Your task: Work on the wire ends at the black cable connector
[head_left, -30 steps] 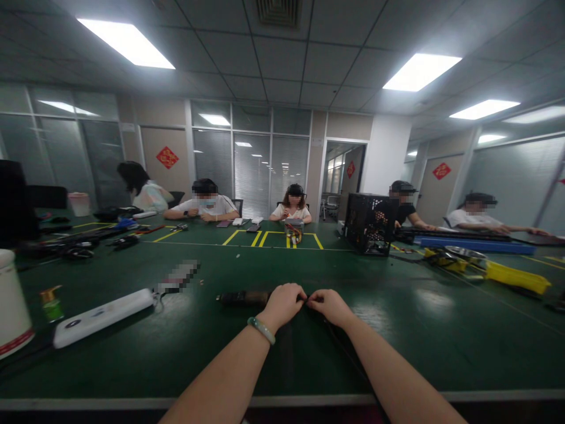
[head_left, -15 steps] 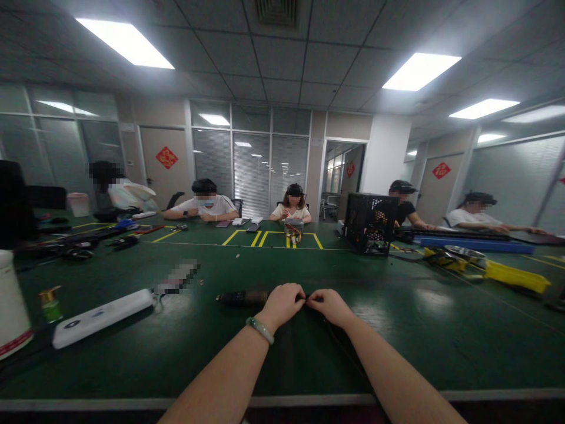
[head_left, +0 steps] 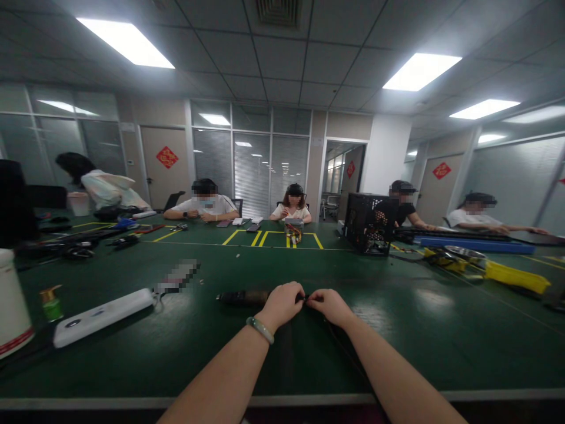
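A dark electric screwdriver (head_left: 245, 298) lies on the green tabletop, its metal tip pointing left. My left hand (head_left: 285, 303) is closed around its rear end and covers that part. Close to the left fingertips, my right hand (head_left: 330, 306) pinches a small black cable plug (head_left: 308, 298) at the back of the tool. Whether the plug is seated in the tool, I cannot tell. From my right hand a thin dark cable (head_left: 342, 338) runs down towards the table's front edge, partly behind my forearm.
A white power strip (head_left: 106, 318), a green pump bottle (head_left: 52, 304) and a large white container (head_left: 12, 306) stand left. Further back are a black computer case (head_left: 369, 224), a power supply with wires (head_left: 293, 229) and yellow trays (head_left: 516, 277). Several people sit around the table.
Both my hands stay nearly in place at the rear of the screwdriver, with only a slight finger shift. A person at the far left has leaned further left.
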Demonstrator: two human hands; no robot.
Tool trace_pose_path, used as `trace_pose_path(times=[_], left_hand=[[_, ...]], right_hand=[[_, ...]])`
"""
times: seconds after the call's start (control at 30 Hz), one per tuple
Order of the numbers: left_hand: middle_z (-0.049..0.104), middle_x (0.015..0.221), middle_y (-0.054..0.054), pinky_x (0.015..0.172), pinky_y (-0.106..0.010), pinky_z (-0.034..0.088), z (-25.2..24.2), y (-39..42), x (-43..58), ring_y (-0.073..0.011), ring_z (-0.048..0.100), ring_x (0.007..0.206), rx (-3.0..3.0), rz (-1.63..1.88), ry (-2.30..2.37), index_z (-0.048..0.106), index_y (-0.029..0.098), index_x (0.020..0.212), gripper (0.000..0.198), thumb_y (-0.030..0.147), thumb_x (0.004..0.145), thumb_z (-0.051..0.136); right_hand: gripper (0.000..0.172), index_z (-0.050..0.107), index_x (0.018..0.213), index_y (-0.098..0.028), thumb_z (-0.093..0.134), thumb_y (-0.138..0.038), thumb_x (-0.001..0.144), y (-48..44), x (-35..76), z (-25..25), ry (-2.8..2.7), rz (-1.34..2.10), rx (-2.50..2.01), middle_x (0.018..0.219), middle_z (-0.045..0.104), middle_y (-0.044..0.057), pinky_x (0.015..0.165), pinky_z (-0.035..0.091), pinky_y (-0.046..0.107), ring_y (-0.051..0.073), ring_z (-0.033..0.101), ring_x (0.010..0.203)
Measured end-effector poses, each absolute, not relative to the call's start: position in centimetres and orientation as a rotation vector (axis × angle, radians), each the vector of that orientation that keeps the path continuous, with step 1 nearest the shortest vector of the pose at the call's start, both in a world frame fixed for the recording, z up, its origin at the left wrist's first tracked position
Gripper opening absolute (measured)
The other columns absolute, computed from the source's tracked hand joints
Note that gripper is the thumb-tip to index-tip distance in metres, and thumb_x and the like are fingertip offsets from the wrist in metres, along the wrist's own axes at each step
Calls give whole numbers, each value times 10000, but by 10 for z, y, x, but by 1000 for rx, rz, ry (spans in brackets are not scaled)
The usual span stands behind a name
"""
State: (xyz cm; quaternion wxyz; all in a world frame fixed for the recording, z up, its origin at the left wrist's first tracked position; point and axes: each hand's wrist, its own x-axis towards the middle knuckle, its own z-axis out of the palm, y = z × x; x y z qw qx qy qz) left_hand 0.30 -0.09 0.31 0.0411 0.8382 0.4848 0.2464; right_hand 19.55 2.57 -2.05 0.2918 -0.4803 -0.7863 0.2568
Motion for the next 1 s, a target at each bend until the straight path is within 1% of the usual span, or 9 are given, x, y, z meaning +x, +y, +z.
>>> trace_pose_path(times=[0.1, 0.3, 0.53, 0.8, 1.0], left_hand=[[620, 988, -30, 827, -304, 422, 4, -1, 2, -177, 564, 911, 2565, 756, 1478, 615, 218, 924, 159, 258, 816, 505], [629, 983, -27, 850, -302, 420, 5, -1, 2, -174, 562, 926, 2578, 735, 1445, 633, 217, 925, 178, 239, 814, 495], [637, 1002, -33, 888, -311, 411, 8, -4, 3, -182, 559, 946, 2608, 697, 1466, 643, 216, 953, 216, 211, 793, 499], [634, 1012, -34, 893, -317, 408, 8, -4, 4, -184, 552, 967, 2601, 672, 1481, 642, 217, 960, 207, 234, 827, 484], [630, 1017, -36, 892, -319, 407, 8, -4, 3, -185, 550, 966, 2604, 670, 1484, 642, 217, 959, 208, 231, 831, 478]], right_hand=[[201, 720, 833, -191, 602, -344, 780, 24, 195, -19, -2095, 688, -1281, 798, 705, 21, 691, 452, 250, 165, 619, 738], [200, 721, 844, -196, 602, -346, 786, 25, 195, -21, -2108, 657, -1294, 811, 700, 13, 714, 455, 250, 153, 614, 745], [207, 724, 835, -183, 610, -346, 780, 29, 196, -24, -2109, 637, -1293, 773, 699, 20, 681, 449, 242, 149, 606, 709], [212, 726, 838, -188, 610, -355, 777, 26, 195, -21, -2104, 661, -1283, 803, 705, 21, 705, 462, 257, 158, 616, 736], [194, 725, 826, -190, 611, -340, 777, 27, 195, -21, -2103, 653, -1283, 773, 701, 16, 663, 444, 247, 153, 615, 719]])
